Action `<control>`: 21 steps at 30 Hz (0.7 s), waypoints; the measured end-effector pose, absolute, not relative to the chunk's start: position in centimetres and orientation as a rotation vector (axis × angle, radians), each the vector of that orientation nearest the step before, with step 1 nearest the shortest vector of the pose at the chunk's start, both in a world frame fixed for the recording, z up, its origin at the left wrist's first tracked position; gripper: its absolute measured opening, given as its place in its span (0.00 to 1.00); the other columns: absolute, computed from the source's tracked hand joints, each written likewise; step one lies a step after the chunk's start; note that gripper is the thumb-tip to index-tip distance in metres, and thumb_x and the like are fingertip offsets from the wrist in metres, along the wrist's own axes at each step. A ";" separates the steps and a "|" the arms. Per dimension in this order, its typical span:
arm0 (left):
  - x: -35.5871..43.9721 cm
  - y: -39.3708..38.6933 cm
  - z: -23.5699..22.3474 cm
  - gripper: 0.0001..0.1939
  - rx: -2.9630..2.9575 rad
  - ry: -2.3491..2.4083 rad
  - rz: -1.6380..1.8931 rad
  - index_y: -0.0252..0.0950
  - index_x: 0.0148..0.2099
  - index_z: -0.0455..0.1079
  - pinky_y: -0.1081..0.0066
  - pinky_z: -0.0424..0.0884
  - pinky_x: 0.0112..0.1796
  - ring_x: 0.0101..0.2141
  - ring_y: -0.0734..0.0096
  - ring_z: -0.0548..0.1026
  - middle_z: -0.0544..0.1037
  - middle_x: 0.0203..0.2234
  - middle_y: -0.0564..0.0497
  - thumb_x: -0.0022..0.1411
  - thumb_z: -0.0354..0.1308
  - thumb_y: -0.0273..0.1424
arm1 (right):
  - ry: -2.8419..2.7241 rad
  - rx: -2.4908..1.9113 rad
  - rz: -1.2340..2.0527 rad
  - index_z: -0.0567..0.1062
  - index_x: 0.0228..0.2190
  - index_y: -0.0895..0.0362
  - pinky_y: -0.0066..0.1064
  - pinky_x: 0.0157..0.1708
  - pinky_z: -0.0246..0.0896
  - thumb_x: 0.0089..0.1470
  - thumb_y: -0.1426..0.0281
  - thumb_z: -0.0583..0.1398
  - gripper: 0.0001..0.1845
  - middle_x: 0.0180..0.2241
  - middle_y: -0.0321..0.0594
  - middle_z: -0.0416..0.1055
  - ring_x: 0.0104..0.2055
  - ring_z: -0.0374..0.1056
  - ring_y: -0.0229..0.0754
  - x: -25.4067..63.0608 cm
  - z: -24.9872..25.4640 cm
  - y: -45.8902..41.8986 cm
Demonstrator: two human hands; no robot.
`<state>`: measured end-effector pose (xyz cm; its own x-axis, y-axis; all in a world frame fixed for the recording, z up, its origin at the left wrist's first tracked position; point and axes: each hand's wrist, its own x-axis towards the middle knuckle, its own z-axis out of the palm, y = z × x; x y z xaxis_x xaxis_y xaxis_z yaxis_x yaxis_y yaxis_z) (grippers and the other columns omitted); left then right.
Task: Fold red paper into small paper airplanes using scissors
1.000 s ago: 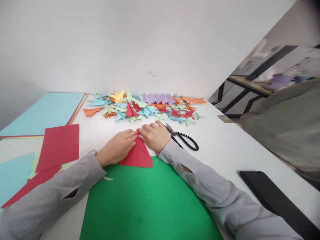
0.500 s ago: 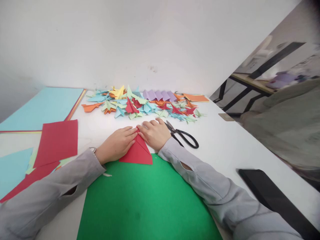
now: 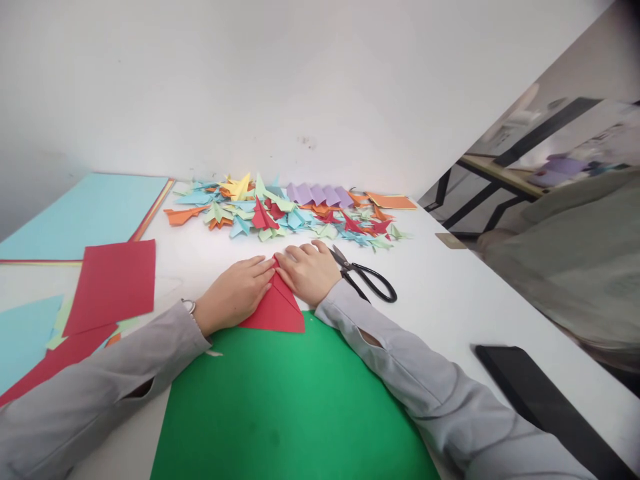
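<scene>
A red sheet of paper (image 3: 277, 313), folded to a point at its far end, lies at the top edge of the green mat. My left hand (image 3: 234, 293) covers the paper's left side, its fingertips pressed near the point. From the other side, my right hand (image 3: 311, 273) has thumb and fingers against the same tip, holding the folded edge down. Both hands are closed on the paper, and part of the tip is hidden under the fingers. Black-handled scissors (image 3: 373, 280) lie on the table just right of my right hand.
Folded paper planes (image 3: 263, 215) in several colours are heaped against the wall, beside pleated purple paper (image 3: 319, 195). Red paper (image 3: 113, 283) and large blue sheets (image 3: 85, 213) lie left. A black flat object (image 3: 545, 400) rests at right, near a person's clothing (image 3: 575, 267).
Both hands stay at the tip of the red paper with hardly any movement. The whole view shifts slightly; the folded paper keeps its place on the mat.
</scene>
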<state>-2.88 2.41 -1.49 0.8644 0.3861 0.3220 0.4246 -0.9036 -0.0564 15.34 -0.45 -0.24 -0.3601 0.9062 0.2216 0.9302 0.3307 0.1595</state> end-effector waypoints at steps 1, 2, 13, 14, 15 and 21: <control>-2.8 2.4 -1.5 0.19 -2.906 -0.637 -0.463 0.26 0.52 0.67 0.57 0.66 0.53 0.53 0.59 0.67 0.72 0.50 0.39 0.65 0.41 0.26 | -2.485 -1.720 -0.400 0.69 0.50 0.55 0.45 0.50 0.40 0.62 0.61 0.44 0.22 0.44 0.47 0.71 0.43 0.64 0.49 15.3 -0.3 -0.4; -2.8 2.4 -1.6 0.19 -2.902 -0.634 -0.460 0.25 0.51 0.67 0.57 0.66 0.53 0.53 0.58 0.67 0.72 0.50 0.39 0.65 0.41 0.26 | -2.486 -1.720 -0.403 0.69 0.50 0.55 0.45 0.50 0.40 0.62 0.61 0.44 0.22 0.44 0.48 0.71 0.43 0.64 0.49 15.3 -0.3 -0.4; -2.9 2.3 -1.9 0.18 -2.886 -0.625 -0.467 0.25 0.52 0.67 0.57 0.66 0.53 0.54 0.57 0.66 0.71 0.51 0.38 0.65 0.42 0.25 | -2.467 -1.717 -0.393 0.68 0.51 0.55 0.44 0.49 0.40 0.61 0.60 0.45 0.22 0.44 0.48 0.71 0.44 0.63 0.49 15.5 -0.4 -0.3; -2.9 2.3 -1.9 0.18 -2.889 -0.625 -0.460 0.25 0.52 0.67 0.57 0.66 0.53 0.54 0.57 0.66 0.71 0.51 0.38 0.65 0.42 0.25 | -2.464 -1.719 -0.384 0.67 0.52 0.55 0.44 0.49 0.41 0.61 0.60 0.46 0.23 0.44 0.48 0.71 0.44 0.63 0.49 15.5 -0.4 -0.3; -2.9 2.3 -1.9 0.18 -2.892 -0.629 -0.456 0.25 0.52 0.67 0.57 0.66 0.53 0.54 0.57 0.66 0.71 0.51 0.38 0.65 0.42 0.25 | -2.463 -1.719 -0.377 0.65 0.53 0.55 0.43 0.48 0.41 0.61 0.60 0.46 0.23 0.44 0.48 0.71 0.44 0.63 0.49 15.5 -0.4 -0.3; -2.9 2.2 -1.8 0.18 -2.912 -0.651 -0.478 0.26 0.52 0.67 0.57 0.65 0.53 0.54 0.58 0.66 0.71 0.50 0.38 0.65 0.42 0.25 | -2.483 -1.700 -0.370 0.66 0.53 0.49 0.42 0.45 0.43 0.62 0.60 0.44 0.22 0.45 0.46 0.70 0.44 0.61 0.50 15.6 -0.5 -0.3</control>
<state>-2.91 2.24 -1.80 0.8578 0.3945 0.3296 0.4324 -0.9004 -0.0475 15.56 -0.35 -0.46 -0.3670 0.9024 0.2258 0.9290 0.3433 0.1379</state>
